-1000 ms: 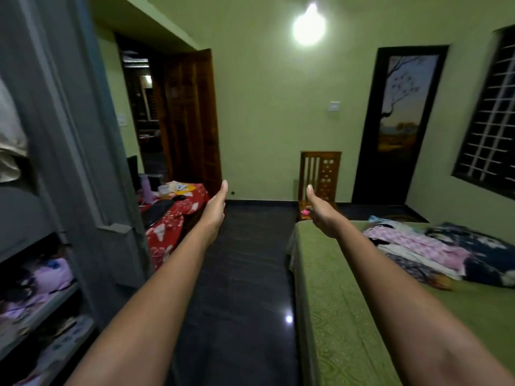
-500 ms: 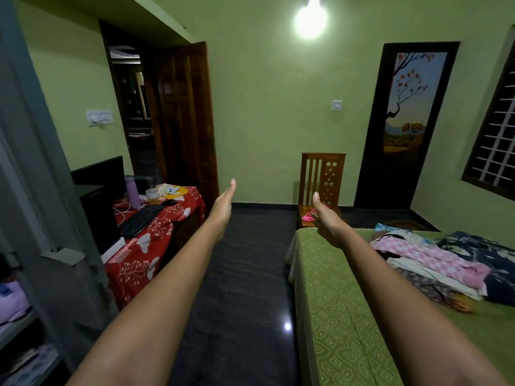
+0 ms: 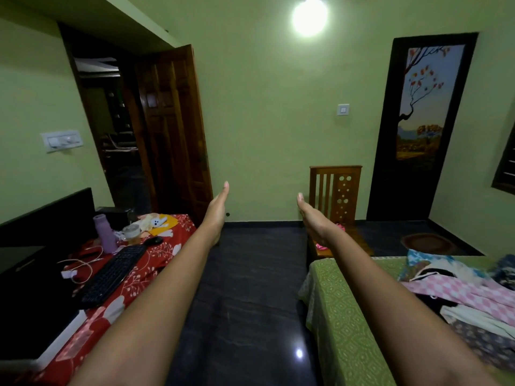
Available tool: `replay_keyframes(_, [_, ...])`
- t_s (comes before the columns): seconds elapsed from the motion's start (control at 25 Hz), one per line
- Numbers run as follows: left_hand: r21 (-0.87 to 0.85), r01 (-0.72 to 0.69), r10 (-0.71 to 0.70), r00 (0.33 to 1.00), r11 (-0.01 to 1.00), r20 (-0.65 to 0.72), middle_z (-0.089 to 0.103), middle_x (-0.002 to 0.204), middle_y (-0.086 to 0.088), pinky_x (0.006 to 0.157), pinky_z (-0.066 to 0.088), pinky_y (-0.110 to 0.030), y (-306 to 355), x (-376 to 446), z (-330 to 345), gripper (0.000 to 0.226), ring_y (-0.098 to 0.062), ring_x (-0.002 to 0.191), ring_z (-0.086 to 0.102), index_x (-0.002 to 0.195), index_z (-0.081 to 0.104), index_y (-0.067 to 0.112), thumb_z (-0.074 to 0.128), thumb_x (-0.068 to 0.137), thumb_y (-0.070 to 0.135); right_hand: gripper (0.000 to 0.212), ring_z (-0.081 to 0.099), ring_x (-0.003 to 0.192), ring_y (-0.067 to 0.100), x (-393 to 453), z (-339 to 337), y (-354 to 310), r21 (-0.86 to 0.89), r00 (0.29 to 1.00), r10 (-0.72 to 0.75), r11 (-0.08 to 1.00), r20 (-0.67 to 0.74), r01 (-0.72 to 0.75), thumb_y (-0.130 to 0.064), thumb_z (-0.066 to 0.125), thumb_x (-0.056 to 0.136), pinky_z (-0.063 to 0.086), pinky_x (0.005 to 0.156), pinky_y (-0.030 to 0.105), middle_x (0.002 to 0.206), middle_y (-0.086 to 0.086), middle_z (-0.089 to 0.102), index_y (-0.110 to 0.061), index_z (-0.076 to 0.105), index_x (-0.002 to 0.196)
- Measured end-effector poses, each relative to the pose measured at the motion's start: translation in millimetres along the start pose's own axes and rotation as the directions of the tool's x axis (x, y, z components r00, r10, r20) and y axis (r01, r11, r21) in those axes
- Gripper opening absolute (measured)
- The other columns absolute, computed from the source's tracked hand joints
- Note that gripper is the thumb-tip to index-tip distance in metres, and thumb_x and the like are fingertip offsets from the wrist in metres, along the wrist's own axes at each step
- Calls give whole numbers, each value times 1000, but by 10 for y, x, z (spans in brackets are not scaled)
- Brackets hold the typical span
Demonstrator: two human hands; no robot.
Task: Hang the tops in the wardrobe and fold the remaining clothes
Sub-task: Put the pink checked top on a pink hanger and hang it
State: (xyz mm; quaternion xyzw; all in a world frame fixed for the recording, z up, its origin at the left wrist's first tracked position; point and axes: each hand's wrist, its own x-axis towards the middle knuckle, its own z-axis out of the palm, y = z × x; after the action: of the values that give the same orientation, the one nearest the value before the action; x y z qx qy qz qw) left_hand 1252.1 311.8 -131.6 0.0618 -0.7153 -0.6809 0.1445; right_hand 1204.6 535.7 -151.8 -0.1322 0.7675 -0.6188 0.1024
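Clothes [image 3: 459, 296] on bed [image 3: 342, 316] right (keyboard [image 3: 111, 274] left).

**A bedroom at home**

I'm standing in a lived-in bedroom: a bed [image 3: 342, 324] with a green cover and a heap of clothes [image 3: 462, 296], a desk [image 3: 156, 263] draped in red floral cloth carrying a keyboard [image 3: 111, 274], a wooden chair [image 3: 335, 193], green walls.

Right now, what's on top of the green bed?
On the green bed lies a clothes pile: a pink checked garment on top, white, dark and blue-patterned pieces around and under it. What lies lower in the pile is covered. Both hands are off it.
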Motion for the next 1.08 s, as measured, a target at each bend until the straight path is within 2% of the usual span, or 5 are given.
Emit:
replay_keyframes(0.48, [54, -33, 32, 999, 998, 17, 21, 158, 2, 119, 14, -41, -507, 3343, 174, 76, -17, 145, 17, 151, 22, 23, 32, 90, 67, 73, 6, 147, 22, 3501, -505, 178, -7, 999, 5, 1000, -42, -5, -64, 18, 95, 8, 117, 43, 160, 2, 7, -20, 8, 153])
replay_keyframes(0.64, [30, -94, 92, 995, 995, 39, 24, 157, 1, 119, 15, -38, -524, 4583, 555, 74, -15, 145, 20, 151, 22, 21, 35, 92, 63, 75, 16, 146, 24, 4587, -967, 202, -6, 981, -25, 1000, -192, 25, -65, 22, 94, 14, 117, 44, 159, 4, 17, -19, 16, 152])
replay_keyframes(0.76, [0, -81, 81, 991, 997, 105, 26, 156, 1, 118, 16, -36, -722, 5336, 1038, 67, -15, 144, 21, 151, 23, 19, 34, 96, 56, 76, 24, 143, 25, 5093, -1397, 400, -8, 947, -18, 1000, -320, 16, -66, 25, 93, 18, 116, 44, 157, 5, 25, -17, 23, 151])
replay_keyframes(0.92, [-29, -55, 61, 967, 998, 246, 29, 155, 0, 117, 18, -36, -936, 6278, 1970, 63, -16, 143, 24, 150, 27, 17, 35, 98, 53, 81, 17, 146, 25, 5484, -2207, 713, 37, 904, 27, 999, -428, -12, -71, 24, 89, 14, 116, 45, 158, 2, 20, -22, 16, 152])
replay_keyframes(1.08, [-48, -87, 99, 854, 995, 511, 27, 156, -2, 117, 17, -35, -965, 7002, 3146, 60, -18, 143, 23, 150, 26, 15, 33, 100, 49, 93, 13, 147, 23, 5556, -2976, 942, 120, 766, 121, 991, -632, -58, -81, 27, 78, 13, 115, 45, 160, -1, 12, -31, 7, 153])
